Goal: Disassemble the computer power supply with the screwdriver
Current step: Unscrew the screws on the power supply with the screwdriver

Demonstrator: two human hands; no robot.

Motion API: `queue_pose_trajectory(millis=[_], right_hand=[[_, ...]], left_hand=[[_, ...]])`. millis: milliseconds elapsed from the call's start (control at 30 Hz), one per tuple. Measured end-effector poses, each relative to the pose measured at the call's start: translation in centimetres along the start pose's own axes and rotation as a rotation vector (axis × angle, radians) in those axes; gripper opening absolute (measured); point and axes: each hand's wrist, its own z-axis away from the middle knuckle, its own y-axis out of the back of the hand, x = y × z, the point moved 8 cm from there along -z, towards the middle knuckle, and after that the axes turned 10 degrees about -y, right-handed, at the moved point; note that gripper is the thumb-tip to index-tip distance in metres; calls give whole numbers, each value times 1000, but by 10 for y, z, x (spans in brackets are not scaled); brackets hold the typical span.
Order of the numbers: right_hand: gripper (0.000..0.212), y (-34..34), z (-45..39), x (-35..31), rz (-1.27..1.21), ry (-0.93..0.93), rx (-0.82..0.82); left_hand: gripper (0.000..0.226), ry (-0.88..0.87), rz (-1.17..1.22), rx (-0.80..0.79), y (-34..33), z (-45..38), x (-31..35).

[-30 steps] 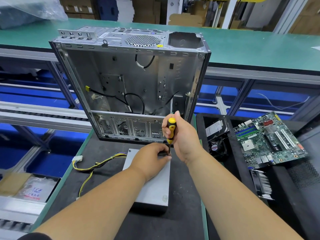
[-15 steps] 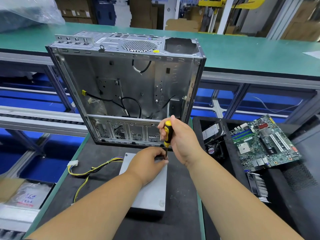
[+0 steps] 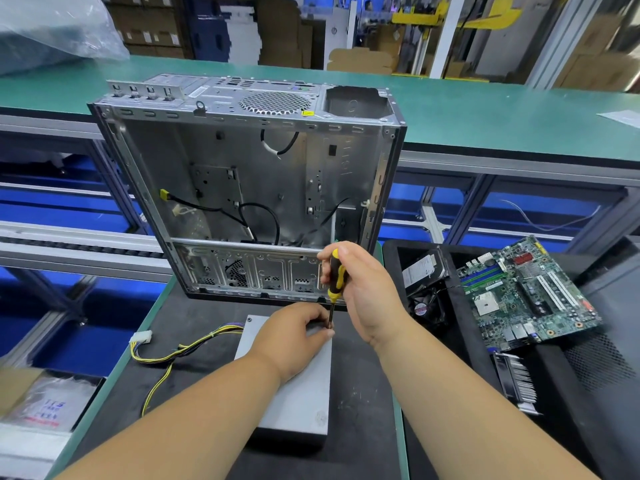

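Screwdriver (image 3: 335, 277) tip hidden (left hand (image 3: 294, 336))

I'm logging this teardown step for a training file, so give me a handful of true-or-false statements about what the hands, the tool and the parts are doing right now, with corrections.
1. The right hand grips the yellow-and-black screwdriver upright. True.
2. The screwdriver's tip is down at the far right corner of the grey power supply. True.
3. The power supply sits inside the computer case. False: it lies on the black mat in front of the open case.
4. The left hand rests on the power supply, fingers by the screwdriver's shaft. True.
5. The motherboard is mounted in the case. False: it lies to the right, outside the case.
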Motion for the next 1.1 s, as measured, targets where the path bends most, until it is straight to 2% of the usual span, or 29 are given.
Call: queue_pose_trajectory(millis=[133,267,433,533,633,733,800,900,1100], right_hand=[[32,-2,2,3,-42,-5,12],[19,-2,1,1,3,-8,25],[16,0,-1,2,-22,-30,-11],[25,1,-1,0,-12,-23,-31],[29,-2,0,-4,-119,-1,-97],[34,-7,0,-1,-142,-5,-123],[30,-10,-1,2,-94,-23,-122],[13,-9,-2,3,-7,-19,-82],[19,-3,-2,5,-45,-35,-74]], left_hand=[[9,3,12,5,1,1,1],[7,5,25,4,1,0,1],[6,15,7,-4,1,0,1],[6,15,-14,-7,2,1,1],[6,10,-11,-12,1,0,2],[16,6,-8,-12,2,0,4],[17,6,-8,-9,2,1,4],[15,6,16,6,3,1,4],[8,-1,11,2,2,1,4]])
